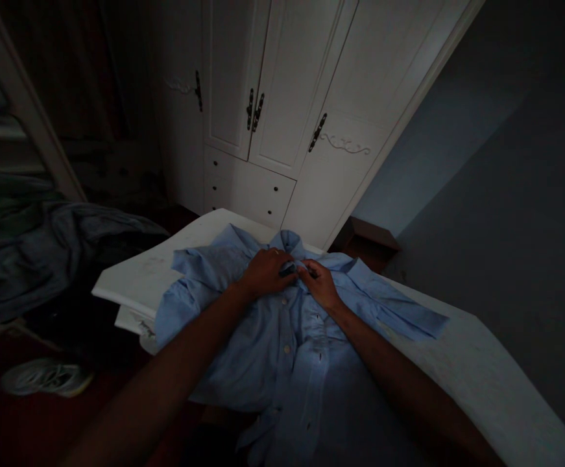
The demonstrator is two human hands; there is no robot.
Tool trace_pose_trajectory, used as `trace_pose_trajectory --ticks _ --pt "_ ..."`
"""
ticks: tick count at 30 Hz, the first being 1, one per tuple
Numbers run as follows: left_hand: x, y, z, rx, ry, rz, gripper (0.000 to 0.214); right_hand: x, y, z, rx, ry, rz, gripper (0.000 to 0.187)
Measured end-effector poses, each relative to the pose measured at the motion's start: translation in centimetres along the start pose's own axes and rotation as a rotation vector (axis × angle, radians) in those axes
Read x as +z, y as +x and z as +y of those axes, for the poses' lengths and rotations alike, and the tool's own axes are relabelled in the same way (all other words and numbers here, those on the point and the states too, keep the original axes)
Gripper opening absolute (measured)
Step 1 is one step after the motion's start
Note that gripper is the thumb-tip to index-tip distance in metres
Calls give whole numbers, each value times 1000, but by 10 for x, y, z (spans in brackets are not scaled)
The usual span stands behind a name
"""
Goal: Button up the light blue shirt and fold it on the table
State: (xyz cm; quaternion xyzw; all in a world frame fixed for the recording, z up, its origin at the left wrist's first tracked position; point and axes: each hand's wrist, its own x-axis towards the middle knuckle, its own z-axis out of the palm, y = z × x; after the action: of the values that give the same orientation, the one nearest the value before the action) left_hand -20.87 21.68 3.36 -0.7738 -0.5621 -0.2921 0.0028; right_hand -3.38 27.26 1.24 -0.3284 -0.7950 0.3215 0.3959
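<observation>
A light blue button-up shirt (243,350) lies spread over a white table (136,279), its collar (289,241) toward the far edge and its lower part hanging over the near side. Just below the collar, my left hand (268,272) pinches the front edge of the shirt. Close beside it, my right hand (318,282) grips the other front edge with bent fingers. Lower down the two front edges lie apart, with buttons (287,349) on the left one and buttonholes on the right one. The fingertips partly hide the cloth between them.
Behind the table stands a white wardrobe (282,84) with dark handles and small drawers. A brown box-like piece (370,240) sits by the right wall. On the left are piled clothes (58,253) and, on the red floor, a shoe (46,377).
</observation>
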Motion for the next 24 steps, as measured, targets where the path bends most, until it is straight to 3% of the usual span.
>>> trace_pose_trajectory --ticks 15,24 --pt "-4 -1 4 65 102 49 33 0 1 -2 41 168 14 35" --pt "-3 -1 13 17 255 75 29 1 2 -1 42 219 39 31"
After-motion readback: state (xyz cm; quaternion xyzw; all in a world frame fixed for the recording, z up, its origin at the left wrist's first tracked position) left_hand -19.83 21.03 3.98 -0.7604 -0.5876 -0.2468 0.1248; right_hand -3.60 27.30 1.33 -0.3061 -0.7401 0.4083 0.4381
